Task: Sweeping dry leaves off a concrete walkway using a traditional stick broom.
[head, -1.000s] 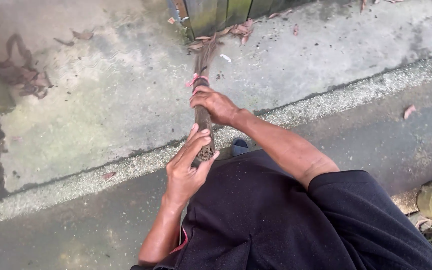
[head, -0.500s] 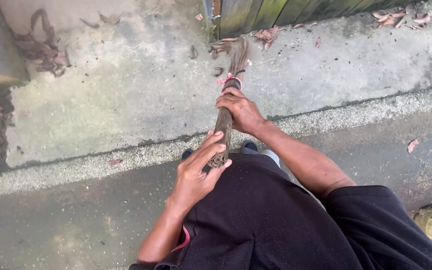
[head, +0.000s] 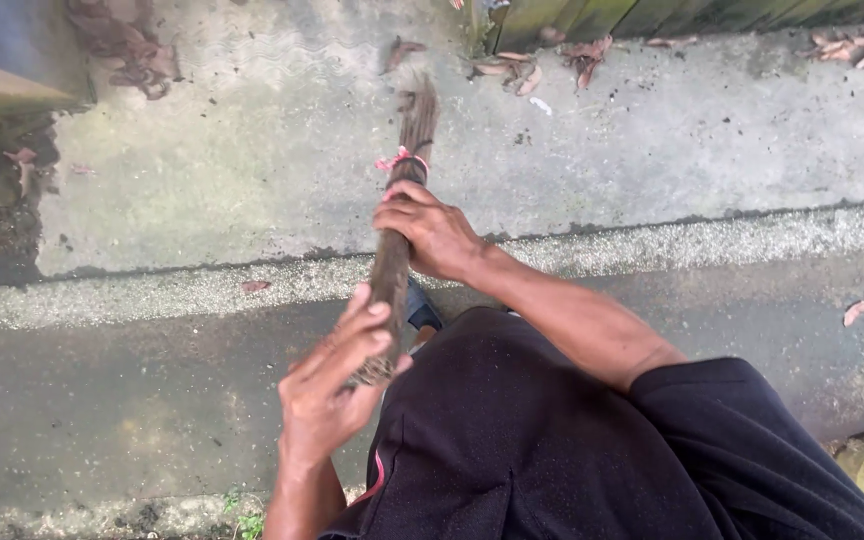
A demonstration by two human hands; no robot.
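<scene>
Both hands are on the stick broom [head: 395,240]: right hand [head: 432,232] clenched round the bundle just below the pink tie [head: 399,160], left hand [head: 337,385] gripping the butt end. Bristles are down on the pale concrete slab [head: 252,170]. By the look of it there's plenty left, with dry leaves [head: 542,62] along the fence base [head: 652,15] and another clump [head: 117,45] at the far left corner.

pale concrete slab [head: 252,180] on the far side, dark pavement [head: 102,400] nearer; dry leaves [head: 542,65] lie along the slab's far edge, one leaf [head: 855,312] at right.
</scene>
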